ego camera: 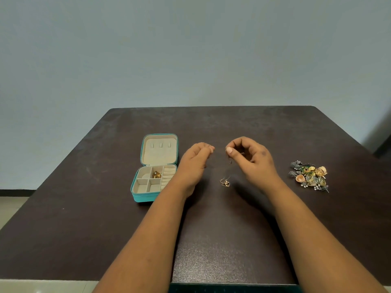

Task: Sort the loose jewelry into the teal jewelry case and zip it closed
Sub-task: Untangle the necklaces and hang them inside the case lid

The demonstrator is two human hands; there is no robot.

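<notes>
Both forearms are cut off by the bottom edge, and the near table [63, 240] corners also run out of view. Between the forearms the dark top lies bare up to a small gold pendant [225, 183], which hangs or rests just at the surface; its chain is too thin to trace, showing only as a faint line with a dark bead rising toward the right hand [254, 159].

The right hand's thumb and forefinger pinch together at the top of that line, the other fingers curled loosely behind. The left hand [195, 163] is raised level with it, its fingertips drawn together as if pinching. Whether it has the other end of the chain cannot be told. The two hands are near each other but apart.

The teal case [146, 198] lies left of the left hand, open, with its lid laid back flat away from the viewer. The beige tray has square compartments and ring rolls on the right; one rear compartment holds a gold tangle [156, 175]. The left wrist hides the tray's right near corner.

Well off to the right lies a pile [309, 175] of gold, pink and grey pieces, heaped so single items cannot be separated. Bare tabletop runs beyond everything to the far edge against a pale wall [190, 49].
</notes>
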